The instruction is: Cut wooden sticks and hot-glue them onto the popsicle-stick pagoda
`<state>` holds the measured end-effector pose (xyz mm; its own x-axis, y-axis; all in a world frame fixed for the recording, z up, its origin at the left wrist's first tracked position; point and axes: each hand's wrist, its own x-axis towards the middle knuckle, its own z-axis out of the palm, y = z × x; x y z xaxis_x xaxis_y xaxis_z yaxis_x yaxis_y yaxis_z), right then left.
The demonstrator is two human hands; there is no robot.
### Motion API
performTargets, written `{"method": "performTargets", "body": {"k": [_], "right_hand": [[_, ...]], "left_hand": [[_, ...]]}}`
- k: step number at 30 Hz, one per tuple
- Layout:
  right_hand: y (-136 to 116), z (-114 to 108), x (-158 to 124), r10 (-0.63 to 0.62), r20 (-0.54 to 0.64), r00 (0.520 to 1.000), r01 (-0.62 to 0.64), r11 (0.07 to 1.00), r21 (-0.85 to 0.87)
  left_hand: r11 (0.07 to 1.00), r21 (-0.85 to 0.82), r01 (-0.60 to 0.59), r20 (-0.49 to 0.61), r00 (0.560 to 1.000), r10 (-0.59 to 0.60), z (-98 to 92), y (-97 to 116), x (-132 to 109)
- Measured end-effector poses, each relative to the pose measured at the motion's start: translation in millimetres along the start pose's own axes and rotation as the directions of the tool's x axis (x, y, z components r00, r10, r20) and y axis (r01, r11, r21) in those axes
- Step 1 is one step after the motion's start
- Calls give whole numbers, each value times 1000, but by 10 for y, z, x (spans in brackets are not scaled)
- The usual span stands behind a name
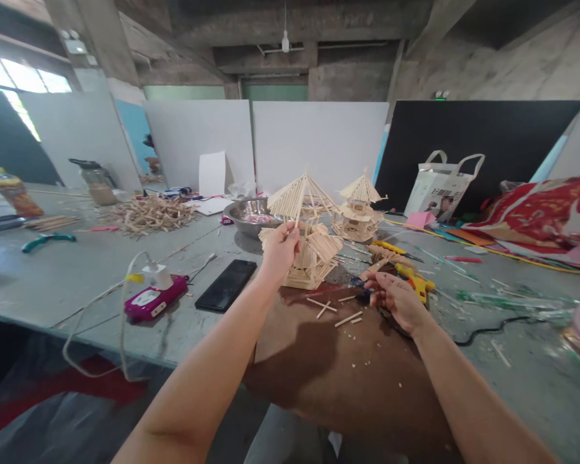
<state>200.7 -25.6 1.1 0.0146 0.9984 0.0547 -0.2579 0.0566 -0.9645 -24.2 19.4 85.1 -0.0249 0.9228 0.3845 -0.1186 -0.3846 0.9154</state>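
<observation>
My left hand (281,250) is closed in a pinch at the near roof edge of a stick-built pavilion model (314,258). A thin wooden stick (298,220) shows at its fingertips, running up along the pointed roof. The hand hides part of the model's left side. My right hand (395,298) hovers right of the model with its fingers curled together; what they hold, if anything, I cannot make out. Behind it lie a yellow glue gun (415,281) and a dark blue tool (362,288), partly hidden. Loose short sticks (348,319) lie on the brown board (314,361) below.
A second stick pavilion (359,216) stands behind, beside a metal bowl (251,225). Left are a black phone (226,285), a purple power strip (157,298) with a cable, and a stick pile (149,214). A yellow-handled cutter (391,247) and white bag (437,187) are right.
</observation>
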Motion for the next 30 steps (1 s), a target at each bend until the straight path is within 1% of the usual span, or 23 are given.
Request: {"method": "performTargets", "body": {"k": [2,3,4,5,6,7,8,9,10,11,12,14,16,18,20,22,24,26,28,29,30], "right_hand": [[-37,-90,38,-55,-145,988,49,998,-45],[-49,-150,61,-97,-232,968,74,992,-106],[-54,-217,86,-156,-313,937,91,972,-215],[-53,-285,110,-232,-367,901,93,929,-359],[-45,-349,132,-317,-389,865,78,851,-520],[-33,-403,150,-379,-377,845,45,753,-656],[-20,-444,163,-412,-362,836,16,679,-734],[-6,-468,170,-426,-345,836,-9,618,-786],[4,-474,171,-423,-332,843,-27,584,-811],[10,-463,165,-417,-328,848,-37,570,-821],[10,-435,153,-410,-315,856,-48,544,-837],[-6,-346,116,-389,-277,879,-74,462,-884],[-30,-235,72,-331,-207,921,-109,292,-950],[-43,-133,29,-237,-168,957,-139,134,-981],[-38,-64,-5,-150,-156,976,-158,-1,-987],[-26,-35,-24,-95,-157,983,-166,-100,-981],[-28,-47,-26,-73,-164,984,-173,-148,-974],[-55,-96,-17,-75,-192,979,-201,-142,-969],[-105,-180,-4,-111,-265,958,-275,-90,-957],[-134,-233,2,-146,-323,935,-333,-50,-942],[-162,-291,6,-191,-390,901,-397,-3,-918]], "left_hand": [[998,24,-64,-11,998,64,57,-47,-90],[995,35,-91,2,996,91,95,-84,-140],[993,43,-111,30,994,110,138,-130,-191],[991,48,-126,68,990,123,183,-184,-241],[989,56,-138,108,985,131,227,-245,-287],[987,69,-147,152,979,135,266,-310,-328],[984,86,-158,189,972,139,299,-377,-361],[980,105,-168,215,966,143,323,-441,-387],[976,125,-176,234,962,144,337,-500,-407],[972,145,-183,245,959,144,343,-550,-421],[968,163,-188,253,957,143,341,-591,-431],[962,193,-194,259,956,140,325,-641,-443],[959,205,-198,261,955,141,309,-656,-453],[957,204,-205,267,952,148,303,-656,-462],[955,207,-214,276,949,153,308,-655,-472],[947,234,-220,278,949,152,316,-662,-477],[935,275,-225,281,949,146,320,-678,-476],[922,309,-232,288,947,142,317,-696,-469],[914,328,-239,289,947,144,312,-711,-462],[911,335,-242,288,946,146,309,-715,-459],[907,341,-246,288,946,148,308,-717,-458]]}}
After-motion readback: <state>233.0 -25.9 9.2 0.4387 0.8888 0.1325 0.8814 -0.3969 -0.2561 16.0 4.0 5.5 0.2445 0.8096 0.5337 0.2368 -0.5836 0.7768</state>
